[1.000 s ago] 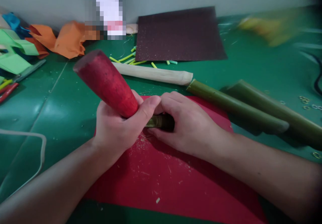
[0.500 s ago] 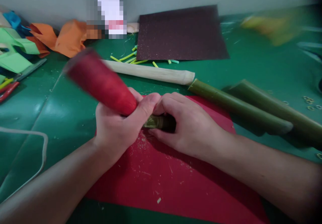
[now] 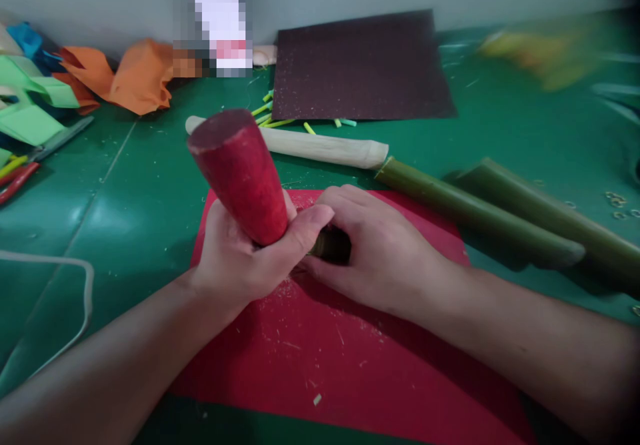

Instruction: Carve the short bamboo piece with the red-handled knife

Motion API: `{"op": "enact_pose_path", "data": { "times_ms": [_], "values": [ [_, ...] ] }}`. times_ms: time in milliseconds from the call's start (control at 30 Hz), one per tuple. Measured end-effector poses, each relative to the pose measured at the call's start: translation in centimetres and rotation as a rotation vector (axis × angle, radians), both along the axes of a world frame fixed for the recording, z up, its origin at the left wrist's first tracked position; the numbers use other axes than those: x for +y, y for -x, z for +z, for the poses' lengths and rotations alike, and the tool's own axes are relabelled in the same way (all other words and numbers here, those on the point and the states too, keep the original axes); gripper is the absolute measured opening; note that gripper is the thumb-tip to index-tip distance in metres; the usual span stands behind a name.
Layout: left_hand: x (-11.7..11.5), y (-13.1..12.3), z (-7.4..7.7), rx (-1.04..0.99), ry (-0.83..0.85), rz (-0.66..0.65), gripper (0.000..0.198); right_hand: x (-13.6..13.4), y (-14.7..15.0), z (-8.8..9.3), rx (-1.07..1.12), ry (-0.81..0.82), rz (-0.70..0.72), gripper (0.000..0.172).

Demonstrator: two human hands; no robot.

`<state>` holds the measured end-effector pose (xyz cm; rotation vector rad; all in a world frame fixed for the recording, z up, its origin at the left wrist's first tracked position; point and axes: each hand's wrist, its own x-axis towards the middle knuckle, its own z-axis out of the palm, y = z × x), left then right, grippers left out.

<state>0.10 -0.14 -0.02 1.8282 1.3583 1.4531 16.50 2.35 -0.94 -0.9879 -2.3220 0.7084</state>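
Bamboo and red handle held together above red sheet

The bamboo (image 3: 334, 245) sits low over the red sheet (image 3: 330, 345), grasped by the right hand (image 3: 385, 241). Just beside it, the left hand (image 3: 240, 265) is wrapped around the red handle (image 3: 245, 178), which tilts up and leftward; its lower end is hidden. Pale shavings (image 3: 285, 288) dot the sheet. Beyond lie a whitish stick (image 3: 325, 148), two green tubes (image 3: 475, 215) and, farther back, a dark sheet (image 3: 365, 68).

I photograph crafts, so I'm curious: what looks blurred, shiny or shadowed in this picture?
Head view: yellow item at upper right, smeared; head view: green tabletop, pale glare at left; head view: red sheet, shadow along the right forearm; head view: red tapered cylinder, comparatively sharp.
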Motion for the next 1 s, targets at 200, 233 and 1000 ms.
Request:
{"op": "enact_pose_path", "data": {
  "times_ms": [200, 233, 1000],
  "values": [
    [0.17, -0.13, -0.01, -0.016, -0.046, 0.052, 0.030, 0.01, -0.15, 0.02, -0.030, -0.023, -0.012, 0.019],
    [0.18, -0.20, -0.01, -0.033, -0.053, 0.074, 0.029, 0.03, -0.14, 0.05, -0.038, -0.019, -0.015, 0.020],
    [0.15, 0.07, -0.07, -0.026, 0.001, 0.031, 0.030, 0.03, -0.13, 0.17, -0.044, 0.014, -0.021, 0.018]
  ]
}}
